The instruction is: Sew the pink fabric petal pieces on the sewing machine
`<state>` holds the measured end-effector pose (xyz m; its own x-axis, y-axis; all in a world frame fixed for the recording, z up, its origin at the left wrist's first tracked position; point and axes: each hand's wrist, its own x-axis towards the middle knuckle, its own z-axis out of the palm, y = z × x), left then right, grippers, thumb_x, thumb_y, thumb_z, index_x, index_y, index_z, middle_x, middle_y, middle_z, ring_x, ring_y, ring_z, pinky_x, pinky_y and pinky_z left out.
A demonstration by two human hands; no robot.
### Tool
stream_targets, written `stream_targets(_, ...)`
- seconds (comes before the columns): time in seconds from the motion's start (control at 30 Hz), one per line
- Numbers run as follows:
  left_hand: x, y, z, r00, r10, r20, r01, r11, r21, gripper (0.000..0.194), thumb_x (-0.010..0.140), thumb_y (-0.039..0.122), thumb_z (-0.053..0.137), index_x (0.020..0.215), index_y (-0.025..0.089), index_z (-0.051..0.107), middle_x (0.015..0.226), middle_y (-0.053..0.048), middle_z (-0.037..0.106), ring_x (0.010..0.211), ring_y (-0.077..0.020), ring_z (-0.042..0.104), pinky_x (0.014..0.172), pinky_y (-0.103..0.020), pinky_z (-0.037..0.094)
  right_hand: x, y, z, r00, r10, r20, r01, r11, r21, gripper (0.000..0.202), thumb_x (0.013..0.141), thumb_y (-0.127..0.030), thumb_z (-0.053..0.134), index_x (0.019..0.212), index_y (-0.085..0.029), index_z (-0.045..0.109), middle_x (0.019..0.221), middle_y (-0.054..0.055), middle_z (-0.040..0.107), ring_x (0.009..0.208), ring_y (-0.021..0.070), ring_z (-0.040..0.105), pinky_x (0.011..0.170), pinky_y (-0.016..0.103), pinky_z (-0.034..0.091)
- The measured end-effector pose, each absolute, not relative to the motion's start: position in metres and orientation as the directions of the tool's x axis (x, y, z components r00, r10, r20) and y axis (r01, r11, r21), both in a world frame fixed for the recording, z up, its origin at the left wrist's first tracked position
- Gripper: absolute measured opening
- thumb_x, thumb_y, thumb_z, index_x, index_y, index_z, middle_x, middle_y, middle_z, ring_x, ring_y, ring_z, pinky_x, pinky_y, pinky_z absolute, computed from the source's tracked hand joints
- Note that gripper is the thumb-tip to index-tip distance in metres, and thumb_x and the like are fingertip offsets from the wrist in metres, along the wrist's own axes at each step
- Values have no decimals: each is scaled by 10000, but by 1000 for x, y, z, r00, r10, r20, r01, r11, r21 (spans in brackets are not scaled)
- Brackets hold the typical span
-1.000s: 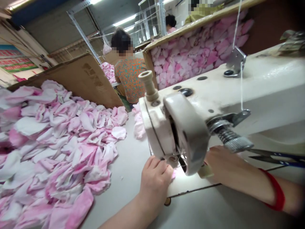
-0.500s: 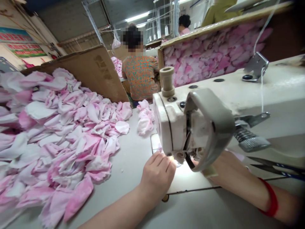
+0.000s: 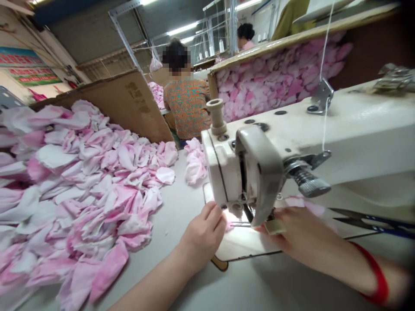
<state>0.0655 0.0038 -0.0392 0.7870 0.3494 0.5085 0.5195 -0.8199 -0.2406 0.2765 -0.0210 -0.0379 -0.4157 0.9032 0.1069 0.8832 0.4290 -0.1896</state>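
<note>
A white sewing machine [image 3: 223, 172] stands over a lit metal plate [image 3: 243, 245]. My left hand [image 3: 205, 233] is closed at the plate's left side, its fingertips bent down by a small bit of pink fabric [image 3: 228, 226]; what it grips is too small to make out. My right hand [image 3: 292, 229] lies right of the needle area, its fingers partly hidden behind the machine head and a small pale tab [image 3: 275, 226]. Pink and white fabric [image 3: 303, 204] shows behind that hand.
A large heap of pink and white petal-shaped fabric [image 3: 97, 185] covers the left, against cardboard [image 3: 129, 103]. A small pile [image 3: 195, 162] lies behind the machine. Dark scissors [image 3: 372, 222] are at the right. A person [image 3: 188, 106] sits ahead.
The view has shifted, and the machine appears further left. My left hand has moved left, off the needle area. More of my right hand shows beside the machine head.
</note>
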Motion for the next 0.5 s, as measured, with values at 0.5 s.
stream_targets(0.5, 66, 3, -54, 695, 552, 461, 582, -808, 90, 249, 875, 135, 361, 826, 184, 601, 752, -17, 604, 722, -147, 536, 635, -265, 426, 286, -13, -38, -341, 932, 124, 906, 361, -221, 244, 816, -217, 410, 601, -190, 522, 504, 3, 543, 448, 126, 475, 441, 258, 170)
